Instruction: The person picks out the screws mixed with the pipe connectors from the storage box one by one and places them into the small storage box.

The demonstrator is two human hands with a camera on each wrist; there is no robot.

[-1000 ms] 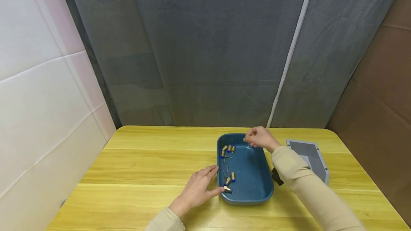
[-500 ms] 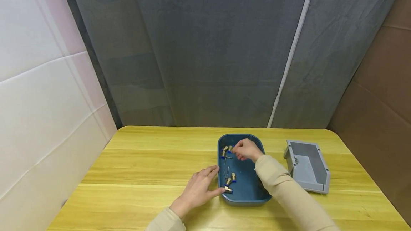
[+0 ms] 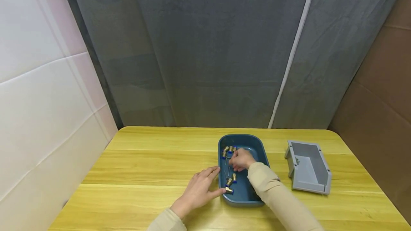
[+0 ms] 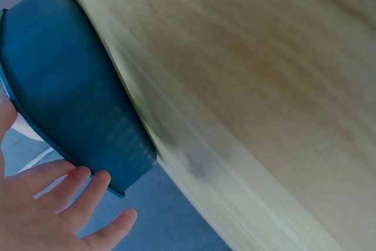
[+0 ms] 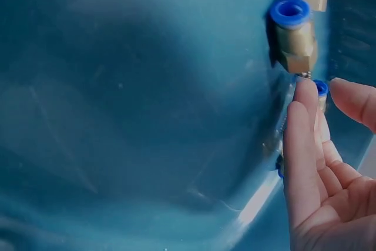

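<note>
A dark blue tray (image 3: 244, 137) sits on the yellow wooden table (image 3: 144, 163). Several brass fittings with blue rings (image 3: 228, 149) and thin nails (image 3: 227, 170) lie along its left side, more fittings (image 3: 231, 179) near its front. My right hand (image 3: 240, 159) reaches into the tray. In the right wrist view its index fingertip (image 5: 305, 95) and thumb pinch a small blue-ringed fitting (image 5: 320, 88), just below a larger brass fitting (image 5: 294, 33). My left hand (image 3: 199, 190) lies flat on the table, fingers (image 4: 88, 195) against the tray's left rim (image 4: 64, 86).
A grey open-fronted plastic bin (image 3: 308, 167) stands on the table to the right of the tray. A grey curtain hangs behind the table, a white wall on the left, brown board on the right.
My right hand has come from the tray's far right corner down and left to the fittings by the left wall. The grey bin is now uncovered. The left hand has stayed put.
</note>
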